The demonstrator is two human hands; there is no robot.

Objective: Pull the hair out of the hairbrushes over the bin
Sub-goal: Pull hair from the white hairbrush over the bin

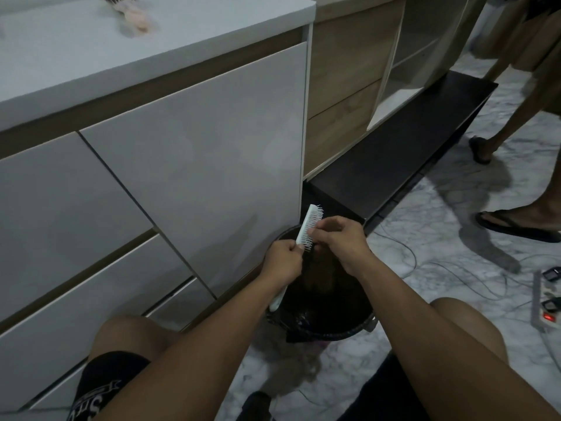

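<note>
1. Nearest my view: both bare knees, left at 7 o'clock, right at 4 o'clock, forearms running up between them. Black shorts point(100, 387) on the left thigh.
2. Bin point(321, 326) sits dead centre on the floor, just below the middle of the view. Black liner, dark inside; I can't tell what's in it.
3. Left hand point(282, 259) at centre, fingers curled round the neck of the white hairbrush point(309, 229). The handle end pokes out below the wrist, over the bin's 9 o'clock rim.
4. The hairbrush is tilted, head pointing to 1 o'clock, bristles facing right, held over the bin's far rim.
5. Right hand point(340, 238) just right of the brush head, fingertips pinched in among the bristles. Too small for me to tell if hair is between them.
6. At 3 o'clock on the marble floor: power strip point(542, 311) with a red switch light and plugs in it, thin cables trailing from it toward the bin.
7. White cabinet point(182, 162) fills 9 to 12 o'clock, its door edge just beside the bin.
8. On the countertop at 11 o'clock: second brush point(133, 16), pinkish handle, blurred.
9. At 1 to 2 o'clock, far: another person's legs, in flip-flops point(516, 227).
</note>
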